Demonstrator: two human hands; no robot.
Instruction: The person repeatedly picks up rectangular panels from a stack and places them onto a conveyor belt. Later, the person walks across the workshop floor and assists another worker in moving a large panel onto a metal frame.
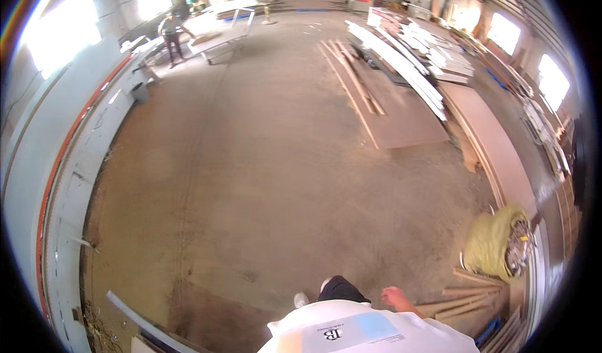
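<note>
My right hand (pixel 394 297) hangs at my right side, low in the picture, a little above the concrete floor (pixel 251 184). It is small and blurred, so how its fingers are set cannot be made out, and no object shows in it. Nearest to it lie several wooden strips (pixel 467 303) on the floor to the right. My left hand is out of sight. Below me show my white shirt, dark shorts and pale shoes.
A green sack (pixel 498 243) stands right, beside long brown boards (pixel 486 133). Farther off lie a brown sheet (pixel 407 124) and white panels (pixel 398 64). A long grey machine (pixel 78 171) lines the left. A person (pixel 170 36) stands by a cart (pixel 222 39) at far left.
</note>
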